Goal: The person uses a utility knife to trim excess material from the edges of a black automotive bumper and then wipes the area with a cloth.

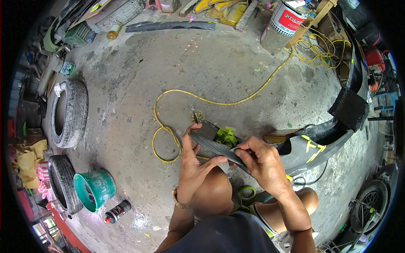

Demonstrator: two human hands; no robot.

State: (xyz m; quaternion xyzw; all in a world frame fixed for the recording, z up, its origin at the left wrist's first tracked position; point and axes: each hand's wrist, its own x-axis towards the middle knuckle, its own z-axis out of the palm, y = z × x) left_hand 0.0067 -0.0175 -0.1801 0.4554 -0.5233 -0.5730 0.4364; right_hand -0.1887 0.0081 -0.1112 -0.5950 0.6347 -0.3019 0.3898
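A long, narrow dark grey piece of plastic trim (213, 146) lies slantwise across my hands above my knees. My left hand (192, 164) grips its left end, thumb along the near edge and fingers at the far side. At its right part, my right hand (263, 162) is closed in a pinch with a small thin grey piece (237, 150) against the trim; its kind is unclear. Crumpled green tape (226, 136) shows just beyond the trim. To the right lies a large dark grey bumper (291, 158) with yellow tape strips (314, 146) on it.
A yellow hose (202, 101) loops over the concrete floor. Tires (76, 114), a green bucket (110, 185) and a spray can (118, 211) stand or lie left. A tape roll (247, 192) is by my legs. A large tin (274, 31) stands far right.
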